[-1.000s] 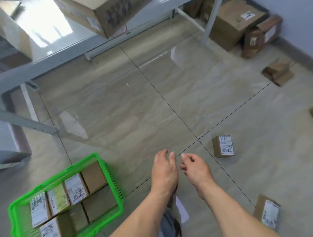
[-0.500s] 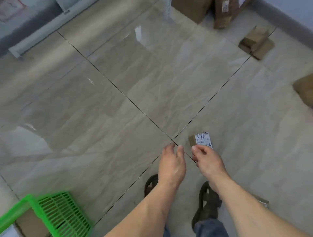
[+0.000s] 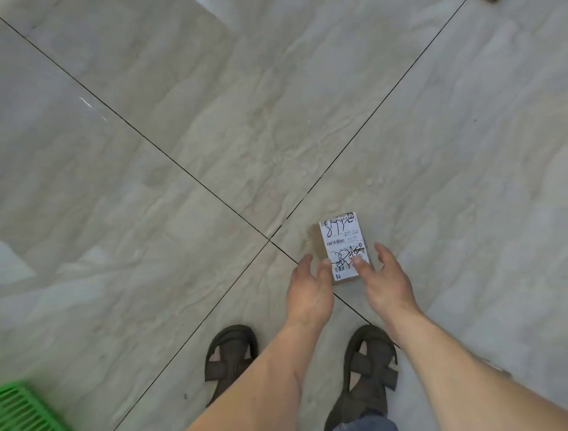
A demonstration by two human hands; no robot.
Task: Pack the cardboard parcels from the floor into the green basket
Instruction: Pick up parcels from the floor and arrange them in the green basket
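Observation:
A small cardboard parcel with a white scribbled label lies flat on the tiled floor, just right of where the tile seams cross. My left hand is at its near left corner, fingers apart, fingertips touching the edge. At the near right end, my right hand is spread, with one finger resting on the label and the other fingers beside the parcel. Neither hand has closed around it. Only a corner of the green basket shows at the bottom left, its contents out of view.
My two feet in dark sandals stand just behind the hands. Glossy beige floor tiles with dark seams fill the view. A scrap of brown cardboard peeks in at the top right edge.
The view has tilted down and closed in on the parcel. Both hands have dropped to it, and the right hand's fingers have spread over it. The basket has slid almost out of view.

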